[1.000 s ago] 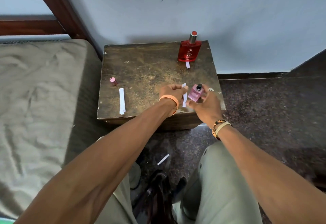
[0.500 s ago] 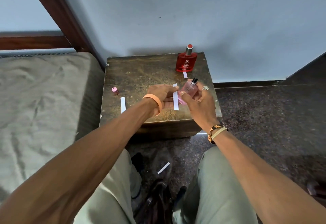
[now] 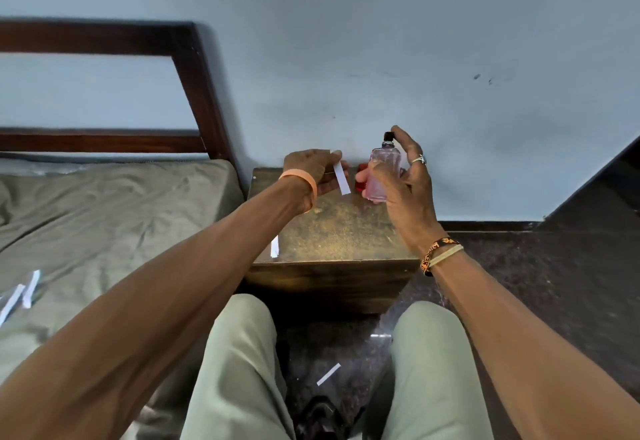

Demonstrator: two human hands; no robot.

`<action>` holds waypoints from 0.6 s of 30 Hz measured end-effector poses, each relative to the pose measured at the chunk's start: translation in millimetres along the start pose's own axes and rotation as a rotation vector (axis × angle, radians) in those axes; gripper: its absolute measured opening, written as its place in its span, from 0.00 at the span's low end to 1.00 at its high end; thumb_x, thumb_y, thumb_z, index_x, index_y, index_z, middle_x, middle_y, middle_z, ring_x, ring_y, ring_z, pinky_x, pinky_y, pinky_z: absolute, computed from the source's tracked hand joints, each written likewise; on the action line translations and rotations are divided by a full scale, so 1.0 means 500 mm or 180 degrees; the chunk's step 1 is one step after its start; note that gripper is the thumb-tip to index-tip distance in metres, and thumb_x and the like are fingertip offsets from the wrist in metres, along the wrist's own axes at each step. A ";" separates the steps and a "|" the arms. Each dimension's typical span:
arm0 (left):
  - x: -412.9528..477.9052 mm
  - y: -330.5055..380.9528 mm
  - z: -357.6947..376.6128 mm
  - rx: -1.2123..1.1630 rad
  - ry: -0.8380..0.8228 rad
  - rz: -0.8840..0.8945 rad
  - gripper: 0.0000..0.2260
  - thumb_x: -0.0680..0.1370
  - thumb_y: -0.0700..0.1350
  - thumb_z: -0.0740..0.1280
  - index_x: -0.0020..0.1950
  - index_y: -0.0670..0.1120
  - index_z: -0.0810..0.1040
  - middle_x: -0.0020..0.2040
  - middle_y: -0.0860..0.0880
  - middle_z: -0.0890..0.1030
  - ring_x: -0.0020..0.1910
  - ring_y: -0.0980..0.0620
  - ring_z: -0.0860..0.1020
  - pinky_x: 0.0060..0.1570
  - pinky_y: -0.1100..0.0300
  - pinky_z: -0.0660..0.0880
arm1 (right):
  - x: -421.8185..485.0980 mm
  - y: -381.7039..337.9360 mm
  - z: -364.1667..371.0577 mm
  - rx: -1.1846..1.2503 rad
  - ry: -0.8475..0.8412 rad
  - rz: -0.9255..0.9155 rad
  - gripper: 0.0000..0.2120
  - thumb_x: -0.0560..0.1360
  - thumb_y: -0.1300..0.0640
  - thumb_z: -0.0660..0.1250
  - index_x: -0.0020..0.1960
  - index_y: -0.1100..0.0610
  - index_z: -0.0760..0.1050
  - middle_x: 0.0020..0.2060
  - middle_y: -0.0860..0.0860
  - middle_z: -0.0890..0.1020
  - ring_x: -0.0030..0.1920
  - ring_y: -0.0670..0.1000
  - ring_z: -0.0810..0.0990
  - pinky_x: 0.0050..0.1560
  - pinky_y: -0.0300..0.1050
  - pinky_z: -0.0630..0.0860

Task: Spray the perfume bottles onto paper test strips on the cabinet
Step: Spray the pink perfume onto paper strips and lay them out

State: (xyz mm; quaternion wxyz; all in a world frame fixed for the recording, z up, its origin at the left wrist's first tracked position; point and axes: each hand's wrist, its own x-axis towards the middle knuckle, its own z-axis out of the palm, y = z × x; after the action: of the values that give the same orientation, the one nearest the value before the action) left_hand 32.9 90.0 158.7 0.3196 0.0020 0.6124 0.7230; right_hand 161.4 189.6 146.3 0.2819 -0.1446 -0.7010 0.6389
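Note:
My right hand (image 3: pixel 407 183) grips a small pink perfume bottle (image 3: pixel 381 173) upright above the brown cabinet (image 3: pixel 332 231), with the forefinger on its black nozzle. My left hand (image 3: pixel 310 171) pinches a white paper test strip (image 3: pixel 341 176) held up just left of the bottle. The red perfume bottle (image 3: pixel 361 180) at the cabinet's back is mostly hidden behind the pink one. Another strip (image 3: pixel 274 246) lies near the cabinet's front left edge, partly covered by my left forearm.
A bed with an olive sheet (image 3: pixel 104 218) lies to the left, with loose paper strips (image 3: pixel 24 292) on it. One strip (image 3: pixel 328 374) is on the dark floor between my knees. A pale wall (image 3: pixel 381 58) stands right behind the cabinet.
Both hands have risen from the cabinet top; the strip and pink bottle are now held up side by side, the bottle upright. My view has tilted upward.

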 end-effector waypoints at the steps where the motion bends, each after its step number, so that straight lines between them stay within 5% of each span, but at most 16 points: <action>1: -0.016 0.012 -0.001 -0.0038 0.0010 0.0079 0.06 0.76 0.37 0.68 0.51 0.37 0.77 0.39 0.40 0.82 0.31 0.50 0.82 0.30 0.60 0.81 | -0.010 -0.020 0.003 0.0176 -0.0058 -0.0026 0.23 0.77 0.53 0.67 0.70 0.42 0.66 0.52 0.60 0.82 0.44 0.51 0.84 0.41 0.48 0.80; 5: -0.073 0.055 0.000 -0.0125 -0.0002 0.0319 0.09 0.76 0.36 0.68 0.55 0.34 0.77 0.39 0.39 0.81 0.33 0.49 0.81 0.32 0.58 0.82 | -0.038 -0.085 0.016 0.1204 -0.0324 0.0272 0.26 0.72 0.61 0.64 0.69 0.48 0.73 0.49 0.52 0.79 0.38 0.51 0.78 0.35 0.46 0.74; 9: -0.117 0.087 -0.005 -0.0129 -0.0009 0.0427 0.10 0.76 0.37 0.68 0.56 0.35 0.77 0.39 0.40 0.82 0.32 0.49 0.82 0.29 0.61 0.80 | -0.063 -0.122 0.009 0.2114 -0.0979 0.0669 0.29 0.70 0.64 0.61 0.71 0.52 0.70 0.43 0.56 0.79 0.34 0.51 0.74 0.30 0.40 0.70; 18: -0.159 0.123 -0.007 -0.0154 -0.0053 0.0576 0.10 0.76 0.36 0.69 0.55 0.34 0.78 0.41 0.38 0.83 0.36 0.44 0.83 0.33 0.57 0.81 | -0.091 -0.151 0.005 0.2211 -0.1328 0.0658 0.29 0.70 0.66 0.58 0.70 0.51 0.71 0.45 0.55 0.78 0.37 0.51 0.79 0.30 0.41 0.76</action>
State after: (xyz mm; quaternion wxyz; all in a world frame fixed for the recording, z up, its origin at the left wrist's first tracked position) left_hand 66.7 47.1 243.3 0.2581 0.0555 0.5894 0.7635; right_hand 208.2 151.6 210.4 0.1003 0.0219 -0.4677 0.8779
